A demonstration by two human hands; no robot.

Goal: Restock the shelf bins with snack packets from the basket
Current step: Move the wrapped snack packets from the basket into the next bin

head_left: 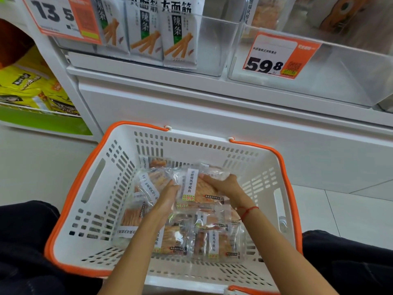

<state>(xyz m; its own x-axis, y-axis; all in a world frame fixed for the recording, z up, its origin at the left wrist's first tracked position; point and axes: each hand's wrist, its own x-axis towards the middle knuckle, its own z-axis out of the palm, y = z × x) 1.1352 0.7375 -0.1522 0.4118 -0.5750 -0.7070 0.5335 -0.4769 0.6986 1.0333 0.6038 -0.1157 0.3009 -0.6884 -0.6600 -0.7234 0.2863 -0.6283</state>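
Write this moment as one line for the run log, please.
phase: picking | left hand and right hand: grip one clear snack packet | place: inside basket | target clear bin: front part bare

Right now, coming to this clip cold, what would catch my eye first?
The white basket with orange rim fills the lower middle of the view, holding a heap of clear snack packets. Both hands are down in it: the left hand and right hand grip one packet from either side. Above, a big 59.8 price tag hangs on a nearly empty clear bin at upper right.
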